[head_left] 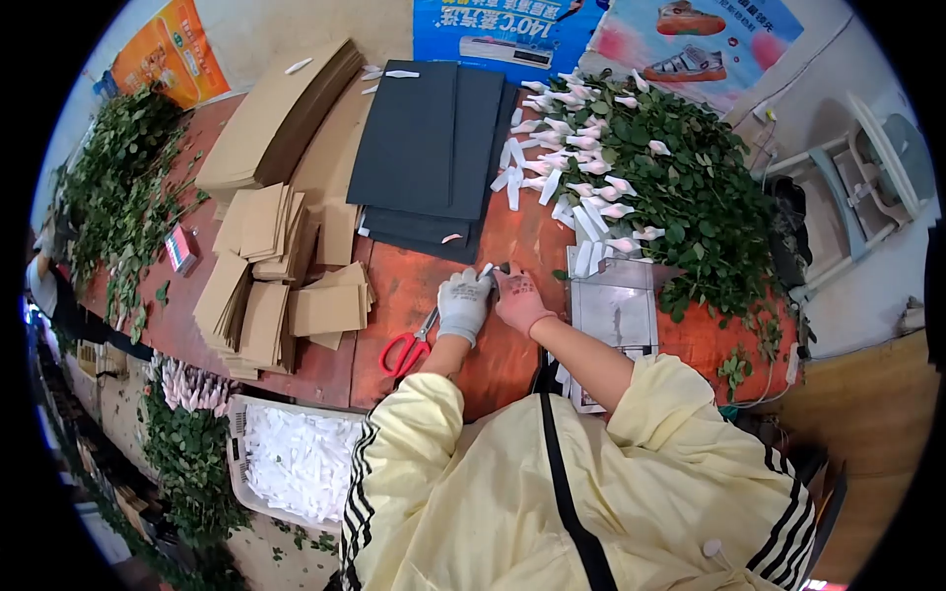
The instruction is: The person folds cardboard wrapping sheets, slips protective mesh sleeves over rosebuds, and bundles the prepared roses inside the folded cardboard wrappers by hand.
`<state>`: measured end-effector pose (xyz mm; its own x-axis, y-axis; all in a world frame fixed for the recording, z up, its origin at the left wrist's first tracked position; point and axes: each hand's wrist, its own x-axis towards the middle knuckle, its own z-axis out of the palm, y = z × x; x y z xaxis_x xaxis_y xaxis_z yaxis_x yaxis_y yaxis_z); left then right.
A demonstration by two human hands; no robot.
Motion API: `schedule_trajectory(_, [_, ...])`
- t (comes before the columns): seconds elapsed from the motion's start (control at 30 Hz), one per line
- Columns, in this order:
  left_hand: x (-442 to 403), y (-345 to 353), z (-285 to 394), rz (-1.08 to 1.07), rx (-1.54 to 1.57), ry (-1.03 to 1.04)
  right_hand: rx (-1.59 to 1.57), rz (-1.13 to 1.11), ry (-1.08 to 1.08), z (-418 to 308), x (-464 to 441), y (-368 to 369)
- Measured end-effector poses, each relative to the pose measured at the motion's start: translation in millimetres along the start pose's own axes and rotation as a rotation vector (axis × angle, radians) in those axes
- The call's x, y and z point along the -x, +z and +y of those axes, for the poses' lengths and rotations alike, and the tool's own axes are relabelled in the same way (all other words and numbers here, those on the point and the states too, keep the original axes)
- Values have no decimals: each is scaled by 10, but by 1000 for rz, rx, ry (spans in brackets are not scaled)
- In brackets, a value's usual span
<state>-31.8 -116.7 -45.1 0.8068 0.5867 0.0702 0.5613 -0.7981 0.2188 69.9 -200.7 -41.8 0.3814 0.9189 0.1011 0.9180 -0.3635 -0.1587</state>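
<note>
My left hand [463, 301], in a pale grey glove, and my right hand [520, 299], in a pink glove, meet over the red table [503, 360]. Their fingers are pinched together around something small, with white and dark bits showing at the tips; I cannot make out what it is. Red-handled scissors [402, 355] lie just left of my left hand, their blades pointing towards it. Beyond my hands is a stack of dark sheets [419, 148]. To the right of my right hand lies a clear-topped flat board [613, 310].
Leafy flower stems [680, 187] with pale pink, wrapped heads are piled at right, near white sleeves [591, 222]. Cardboard pieces [261, 325] stand stacked at left. A white basket [238, 443] full of white sleeves is below the table edge. More greenery [123, 187] lies far left.
</note>
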Motion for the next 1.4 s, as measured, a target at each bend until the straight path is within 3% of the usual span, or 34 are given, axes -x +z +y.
schedule_trajectory(0.03, [12,-91,25,75,61,10,71,143,-80,143,-19,284])
schedule_trajectory(0.07, [-21,-148,10,-10,124,-10,229,234,-234,400,-40,538])
schedule_trajectory(0.1, [-57,35,-84,157,260,181,494,-77,-185,413,-72,267])
schedule_trajectory(0.13, [32,-330,13,86,303,111,217,-234,-80,616,-184,310])
schedule_trajectory(0.17, [133,-522,47,142,378,68,-351,-186,66,465,-142,-37])
schedule_trajectory(0.2, [28,-240,58,-34,496,-94,-924,-80,177,286,-94,-429])
schedule_trajectory(0.23, [303,-383,93,318,569,-87,-924,-209,261,-105,-84,-1035])
schedule_trajectory(0.27, [377,-169,88,738,707,-122,-982,-101,-1,-126,-85,-1030])
schedule_trajectory(0.3, [614,-424,83,415,1444,-374,-1043,-90,-101,-272,-4,-1051])
schedule_trajectory(0.33, [918,-848,15,279,1595,-462,-1099,-61,-181,-370,81,-1108])
schedule_trajectory(0.37, [1098,-879,78,256,1879,-521,-1234,-195,-129,-632,266,-1188])
schedule_trajectory(0.4, [1247,-788,121,283,1867,-539,-1352,-319,-61,-913,455,-1250])
schedule_trajectory(0.47, [1570,-642,99,599,2236,-435,-733,-69,-521,-1082,727,-692])
schedule_trajectory(0.53, [2013,-927,-19,727,2919,-376,-478,-128,-910,-1469,859,-624])
schedule_trajectory(0.57, [2189,-860,-81,806,3053,-130,-361,-215,-984,-1614,903,-555])
schedule_trajectory(0.67, [2834,-960,-107,985,2840,-214,-49,-416,-1213,-2048,1079,-596])
schedule_trajectory(0.73, [3018,-546,-146,1222,3013,46,-157,-334,-1377,-2190,1208,-311])
schedule_trajectory(0.77, [3080,-152,-247,1504,2894,-294,-196,-393,-1432,-2314,1224,-167])
schedule_trajectory(0.8, [3228,-106,-292,1460,2822,-509,-240,-448,-1472,-2470,1240,-111])
schedule_trajectory(0.83, [3272,95,-371,1753,2776,-125,-242,-461,-1555,-2693,1245,-213])
schedule_trajectory(0.87, [3328,-16,-395,1810,2493,264,-244,-471,-1636,-2918,1237,-361])
schedule_trajectory(0.93, [3835,-110,-851,1763,2452,-424,-484,-448,-1607,-3201,1215,-677])
schedule_trajectory(0.97, [4099,-65,-1094,1793,2325,-699,-388,-540,-1486,-3239,1198,-729])
schedule_trajectory(1.0, [4389,80,-1424,1875,2375,-868,-603,-555,-1349,-3195,1146,-803])
schedule_trajectory(1.07, [4608,-165,-1596,2237,2117,-1633,-867,-748,-1078,-3003,969,-1061])
schedule_trajectory(1.1, [4750,-120,-1658,2160,1956,-1767,-867,-733,-1060,-2844,897,-1164])
schedule_trajectory(1.17, [4904,141,-1571,1906,1517,-1748,-1241,-1196,-592,-2339,733,-1345])
schedule_trajectory(1.2, [4866,216,-1512,1787,1268,-1746,-873,-957,-821,-2022,608,-1417])
schedule_trajectory(1.23, [4752,282,-1448,1666,1046,-1731,-836,-1054,-684,-1735,616,-1454])
schedule_trajectory(1.27, [4660,325,-1367,1556,818,-1713,-744,-703,-789,-1451,774,-1421])
schedule_trajectory(1.3, [4538,329,-1303,1461,632,-1664,-737,-1034,-582,-1297,775,-1623])
schedule_trajectory(1.33, [4333,341,-1239,1391,521,-1576,-780,-856,-594,-1096,880,-1697])
schedule_trajectory(1.37, [4031,325,-1147,1352,529,-1436,-883,-1006,-448,-960,911,-1896])
schedule_trajectory(1.4, [3685,281,-1035,1298,609,-1243,-904,-791,-424,-735,1050,-1888])
